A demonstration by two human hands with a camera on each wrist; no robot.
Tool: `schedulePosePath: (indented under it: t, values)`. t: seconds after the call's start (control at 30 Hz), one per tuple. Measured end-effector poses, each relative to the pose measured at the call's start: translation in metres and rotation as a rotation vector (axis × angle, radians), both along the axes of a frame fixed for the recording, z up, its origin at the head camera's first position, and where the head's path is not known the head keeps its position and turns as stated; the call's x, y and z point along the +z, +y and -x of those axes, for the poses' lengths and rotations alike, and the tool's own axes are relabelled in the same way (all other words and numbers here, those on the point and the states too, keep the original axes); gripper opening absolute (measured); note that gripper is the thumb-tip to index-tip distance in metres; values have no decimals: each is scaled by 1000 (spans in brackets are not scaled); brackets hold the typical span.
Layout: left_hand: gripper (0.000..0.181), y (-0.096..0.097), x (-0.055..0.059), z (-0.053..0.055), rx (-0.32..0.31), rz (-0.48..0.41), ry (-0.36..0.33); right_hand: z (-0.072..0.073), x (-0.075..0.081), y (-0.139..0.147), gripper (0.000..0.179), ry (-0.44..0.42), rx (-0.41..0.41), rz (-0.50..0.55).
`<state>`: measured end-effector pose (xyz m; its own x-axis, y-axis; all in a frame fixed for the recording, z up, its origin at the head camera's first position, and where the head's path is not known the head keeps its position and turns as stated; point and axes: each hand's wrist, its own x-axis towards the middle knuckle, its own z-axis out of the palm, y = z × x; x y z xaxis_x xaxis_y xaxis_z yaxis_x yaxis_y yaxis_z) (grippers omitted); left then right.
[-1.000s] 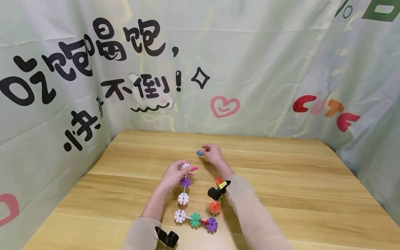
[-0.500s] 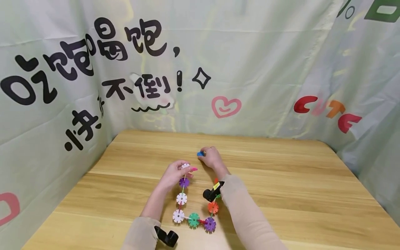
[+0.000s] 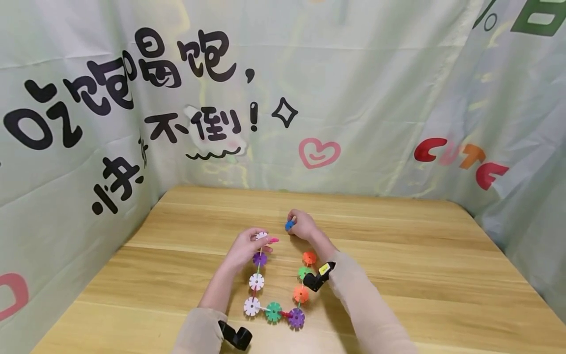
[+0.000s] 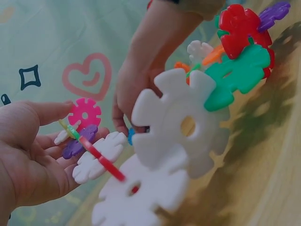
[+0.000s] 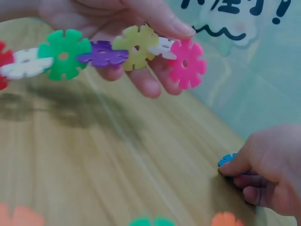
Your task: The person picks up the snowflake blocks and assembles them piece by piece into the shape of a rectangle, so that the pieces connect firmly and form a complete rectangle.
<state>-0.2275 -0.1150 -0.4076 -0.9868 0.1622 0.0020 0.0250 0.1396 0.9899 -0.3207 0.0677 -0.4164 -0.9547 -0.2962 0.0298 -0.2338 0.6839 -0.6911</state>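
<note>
My left hand [image 3: 243, 248] holds one end of a chain of notched plastic snowflake discs, pinching near a white disc [image 3: 261, 236] with a pink disc [image 5: 188, 64] at its tip. From there the chain runs towards me through a purple disc [image 3: 260, 259] and white ones, bends right at a green disc [image 3: 273, 312], then goes back up past orange discs [image 3: 301, 294]. It makes a U shape. At the far side, my right hand [image 3: 305, 227] pinches a blue disc [image 3: 289, 225] between thumb and fingers, close over the table and apart from the chain.
The wooden table [image 3: 398, 255] is backed by a pale printed curtain [image 3: 376, 98] that also rises along the left and right sides. A black wrist camera [image 3: 236, 337] sits on the left sleeve, another camera [image 3: 319, 277] on the right.
My right hand has gripped the blue disc at the far side and drawn it slightly towards me and to the right. The left hand stays almost still, holding the chain's end.
</note>
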Motion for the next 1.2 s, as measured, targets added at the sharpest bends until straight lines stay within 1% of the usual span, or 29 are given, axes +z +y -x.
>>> schedulePosePath:
  t: [0.17, 0.33, 0.47, 0.53, 0.67, 0.83, 1.0, 1.2]
  values:
    - [39, 1, -1, 1, 19, -8, -10, -13, -4, 9, 14, -3, 38, 126]
    - [39, 2, 2, 0, 29, -18, -20, -34, 2, 17, 15, -31, 79, 338]
    - [38, 2, 3, 0, 30, -43, -37, -50, 7, 21, 17, -104, 114, 506]
    - [39, 2, 3, 1, 30, -49, -37, -56, 9, 21, 18, -142, 114, 556]
    - [39, 2, 2, 1, 31, -64, -41, -66, 10, 20, 20, -160, 94, 599]
    - [39, 3, 2, 1, 27, -80, -39, -74, 9, 17, 22, -185, 76, 660]
    - [39, 5, 2, 0, 14, -83, -31, -77, 8, 12, 24, -226, 61, 714]
    - [39, 5, 2, 0, 1, -76, -25, -78, 4, 9, 23, -226, 50, 761]
